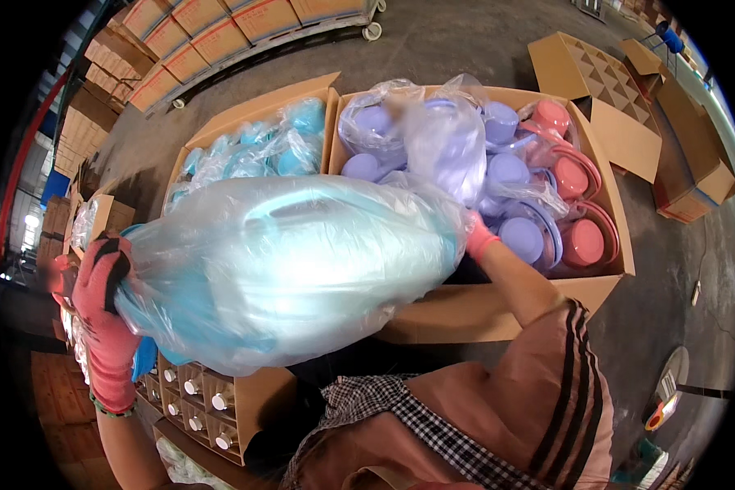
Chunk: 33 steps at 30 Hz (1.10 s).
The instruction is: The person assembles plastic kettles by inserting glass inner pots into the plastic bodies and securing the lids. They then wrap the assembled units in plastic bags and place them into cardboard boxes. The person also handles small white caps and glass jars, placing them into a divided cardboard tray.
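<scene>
Between my hands lies a large clear plastic bag of teal plasticware (294, 269), held sideways above the boxes. My left hand (102, 286), in a pink and black glove, grips its left end with bent fingers. At the bag's far right end, my right hand (479, 237), also in a pink glove, is closed on the film; part of its fingers is hidden behind the bag. The exact shape of the wares inside is blurred by the film. Just beyond the right hand, purple plastic vessels (520, 239) and red ones (583, 242) with looped rims or handles fill an open carton (621, 220).
Another open carton (332, 122) at the left holds bagged teal pieces (294, 159). Below the bag stands a divided box of white-capped bottles (220, 400). Open cartons with dividers (600, 73) lie at the far right. A wheeled cart (278, 41) carries stacked boxes at the back.
</scene>
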Each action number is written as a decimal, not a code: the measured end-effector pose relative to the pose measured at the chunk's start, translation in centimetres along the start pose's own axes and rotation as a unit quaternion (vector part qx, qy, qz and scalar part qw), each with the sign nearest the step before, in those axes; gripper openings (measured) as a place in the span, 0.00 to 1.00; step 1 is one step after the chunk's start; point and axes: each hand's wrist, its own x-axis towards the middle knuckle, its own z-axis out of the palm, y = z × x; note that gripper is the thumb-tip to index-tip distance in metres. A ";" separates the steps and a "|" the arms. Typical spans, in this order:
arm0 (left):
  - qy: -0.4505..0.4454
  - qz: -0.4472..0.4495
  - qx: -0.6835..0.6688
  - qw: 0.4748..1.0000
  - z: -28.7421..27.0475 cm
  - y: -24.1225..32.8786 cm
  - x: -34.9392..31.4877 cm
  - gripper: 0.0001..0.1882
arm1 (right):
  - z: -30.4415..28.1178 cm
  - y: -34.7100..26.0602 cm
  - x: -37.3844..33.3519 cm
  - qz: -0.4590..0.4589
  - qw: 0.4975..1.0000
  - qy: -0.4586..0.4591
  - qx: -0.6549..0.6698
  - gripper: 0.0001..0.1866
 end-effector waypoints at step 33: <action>-0.343 -0.110 -0.299 0.884 31.5 17.4 2.4 0.24 | 7.9 -15.2 -19.9 -0.398 0.864 0.304 -0.056 0.17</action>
